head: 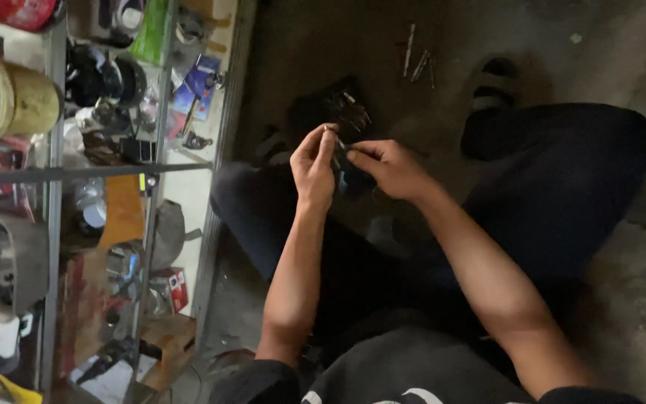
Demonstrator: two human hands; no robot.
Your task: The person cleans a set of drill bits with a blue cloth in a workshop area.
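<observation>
Above the person's dark-trousered lap, both hands met around a small dark part [343,161]. Left hand [314,166] pinched its upper end between thumb and fingertips; right hand [390,168] closed on it from the other side, thumb and forefinger gripping. Part too dim and too covered to identify. Just beyond the part, on the concrete floor [622,299], lay a dark pouch [330,105] with thin metal pieces on it. Farther beyond the part, loose metal rods [416,56] and a sandalled foot [493,86]. Left of the part stood a glass-fronted shelf cabinet [151,179], crowded with hardware.
</observation>
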